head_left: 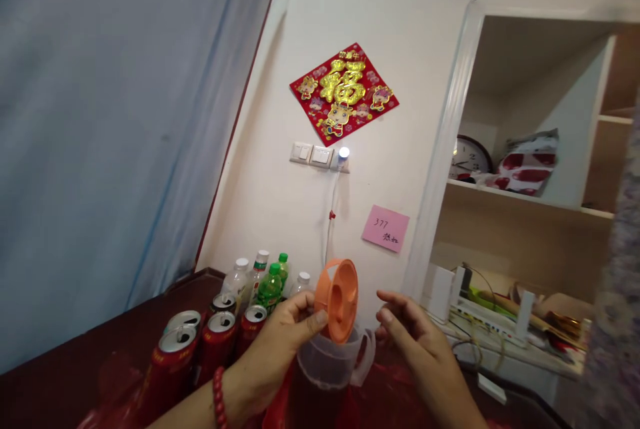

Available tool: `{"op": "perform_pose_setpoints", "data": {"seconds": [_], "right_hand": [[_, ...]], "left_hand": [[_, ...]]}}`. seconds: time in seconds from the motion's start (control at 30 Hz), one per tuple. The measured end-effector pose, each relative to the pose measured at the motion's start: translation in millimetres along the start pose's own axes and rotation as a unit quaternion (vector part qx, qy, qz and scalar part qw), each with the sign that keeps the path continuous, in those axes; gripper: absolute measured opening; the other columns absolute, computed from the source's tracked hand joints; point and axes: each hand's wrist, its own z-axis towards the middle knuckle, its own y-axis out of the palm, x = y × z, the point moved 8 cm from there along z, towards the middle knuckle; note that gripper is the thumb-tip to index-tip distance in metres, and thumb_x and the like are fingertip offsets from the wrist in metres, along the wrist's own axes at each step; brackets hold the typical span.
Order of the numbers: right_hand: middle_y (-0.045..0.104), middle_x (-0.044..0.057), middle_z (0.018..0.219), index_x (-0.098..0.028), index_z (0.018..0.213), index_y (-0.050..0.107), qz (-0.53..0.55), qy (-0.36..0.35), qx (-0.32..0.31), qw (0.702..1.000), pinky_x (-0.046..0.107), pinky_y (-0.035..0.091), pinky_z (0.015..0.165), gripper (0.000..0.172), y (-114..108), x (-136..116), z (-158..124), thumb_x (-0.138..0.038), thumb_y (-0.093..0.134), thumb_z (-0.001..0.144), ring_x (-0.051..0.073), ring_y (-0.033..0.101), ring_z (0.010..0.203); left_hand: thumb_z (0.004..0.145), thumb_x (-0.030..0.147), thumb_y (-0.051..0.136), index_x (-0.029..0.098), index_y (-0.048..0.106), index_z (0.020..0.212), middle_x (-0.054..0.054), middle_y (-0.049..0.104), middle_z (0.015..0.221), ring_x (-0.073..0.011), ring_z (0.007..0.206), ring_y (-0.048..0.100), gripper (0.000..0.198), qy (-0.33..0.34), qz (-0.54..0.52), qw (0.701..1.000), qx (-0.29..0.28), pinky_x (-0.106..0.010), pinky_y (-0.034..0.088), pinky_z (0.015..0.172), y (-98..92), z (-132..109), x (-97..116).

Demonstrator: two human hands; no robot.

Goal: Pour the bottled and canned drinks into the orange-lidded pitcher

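My left hand (277, 352) pinches the rim of an orange round lid (337, 299), held tilted on edge above the mouth of a clear plastic pitcher (325, 376) with dark reddish liquid inside. A red bead bracelet sits on that wrist. My right hand (415, 339) hovers just right of the lid and above the pitcher's handle, fingers loosely curled and apart, holding nothing. The pitcher stands on a dark red tabletop (125, 336).
Several red drink cans (200, 342) and plastic bottles (265, 279) stand left of the pitcher by the wall. A white router with cables (480, 322) lies to the right. Shelves hold a clock (469, 157). A pink note (385, 228) and wall switches (313, 154) are behind.
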Motion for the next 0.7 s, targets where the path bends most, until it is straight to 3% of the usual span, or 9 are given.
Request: {"op": "perform_pose_setpoints", "data": {"seconds": [0.07, 0.17, 0.33, 0.43, 0.57, 0.63, 0.7], "right_hand": [[0.066, 0.007, 0.106, -0.024, 0.114, 0.066, -0.127, -0.071, -0.023, 0.989, 0.034, 0.054, 0.074, 0.037, 4.0, -16.5, -4.1, -0.049, 0.067, 0.087, 0.022, 0.065, 0.088], [0.063, 0.007, 0.116, -0.026, 0.119, 0.062, -0.294, -0.166, -0.065, 0.939, 0.037, 0.050, 0.086, 0.031, 22.9, -29.0, -9.9, -0.041, 0.057, 0.093, 0.024, 0.059, 0.104], [0.061, 0.005, 0.095, -0.023, 0.101, 0.059, -0.352, -0.190, -0.060, 0.915, 0.034, 0.045, 0.076, 0.016, 36.3, -25.1, 1.4, -0.033, 0.047, 0.096, 0.020, 0.057, 0.086], [0.059, 0.004, 0.092, -0.022, 0.097, 0.058, -0.394, -0.198, -0.055, 0.896, 0.036, 0.040, 0.077, 0.015, 33.7, -28.5, 18.1, -0.031, 0.046, 0.096, 0.021, 0.055, 0.086], [0.061, 0.006, 0.095, -0.022, 0.097, 0.062, -0.491, -0.189, -0.086, 0.846, 0.042, 0.031, 0.081, 0.014, 34.0, -26.7, 47.4, -0.025, 0.049, 0.094, 0.026, 0.054, 0.091], [0.062, 0.006, 0.096, -0.022, 0.098, 0.065, -0.531, -0.177, -0.121, 0.820, 0.042, 0.029, 0.080, 0.015, 42.1, -19.2, 59.3, -0.021, 0.051, 0.093, 0.026, 0.054, 0.089], [0.063, 0.007, 0.095, -0.022, 0.097, 0.067, -0.558, -0.168, -0.162, 0.796, 0.041, 0.029, 0.080, 0.016, 55.5, -9.2, 65.7, -0.017, 0.053, 0.092, 0.025, 0.054, 0.086]], "left_hand": [[0.082, 0.040, 0.077, 0.018, 0.068, 0.095, -0.005, 0.071, 0.094, -0.0187, 0.089, 0.063, 0.028, -0.032, -0.054, 0.998, 0.012, -0.029, 0.046, 0.085, 4.4, -3.8, -7.2], [0.078, 0.040, 0.080, 0.018, 0.068, 0.094, -0.006, 0.072, 0.095, -0.0209, 0.093, 0.066, 0.031, -0.056, -0.100, 0.993, 0.000, -0.031, 0.047, 0.088, 19.2, -11.3, -14.0], [0.077, 0.040, 0.081, 0.017, 0.068, 0.104, -0.008, 0.072, 0.101, -0.0233, 0.098, 0.066, 0.038, -0.069, -0.109, 0.991, -0.036, -0.034, 0.048, 0.090, 34.0, -12.7, -15.8], [0.073, 0.038, 0.083, 0.017, 0.065, 0.104, -0.009, 0.069, 0.106, -0.0253, 0.104, 0.064, 0.041, -0.028, -0.039, 0.999, 0.008, -0.037, 0.047, 0.095, 7.6, 0.3, -8.9], [0.071, 0.041, 0.082, 0.019, 0.061, 0.114, -0.013, 0.061, 0.127, -0.0303, 0.124, 0.055, 0.053, 0.001, 0.074, 0.984, 0.162, -0.040, 0.043, 0.102, -61.3, 11.7, -13.5], [0.067, 0.041, 0.085, 0.019, 0.057, 0.126, -0.017, 0.054, 0.139, -0.0331, 0.130, 0.050, 0.069, -0.030, 0.092, 0.983, 0.157, -0.042, 0.041, 0.106, -79.0, 13.5, -32.2], [0.059, 0.038, 0.091, 0.020, 0.049, 0.137, -0.019, 0.046, 0.149, -0.0347, 0.134, 0.047, 0.090, -0.060, 0.087, 0.988, 0.115, -0.044, 0.039, 0.109, -82.5, 13.9, -55.1]]}}
